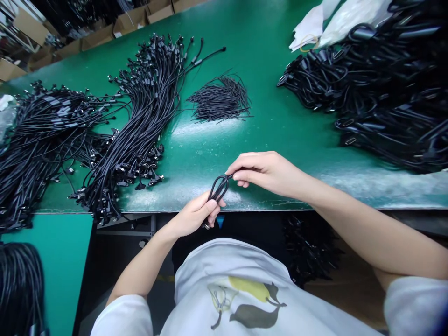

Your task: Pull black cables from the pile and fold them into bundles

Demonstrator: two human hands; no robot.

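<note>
A black cable (220,186) is folded into a small looped bundle over the table's front edge. My left hand (200,210) is closed around the lower part of it, and a metal plug end pokes out below the fingers. With thumb and fingers pinched together, my right hand (264,172) grips the upper end of the bundle; whether a thin tie is also between those fingertips is too small to tell. Beyond my hands lies a pile of short thin black ties (222,99) on the green table (266,126).
Long black cables lie in a thick bundle (154,98) left of the ties, with another heap (52,121) farther left. Folded black cables (378,88) are piled at the right, near white plastic bags (336,23). Cardboard boxes (131,22) line the far edge.
</note>
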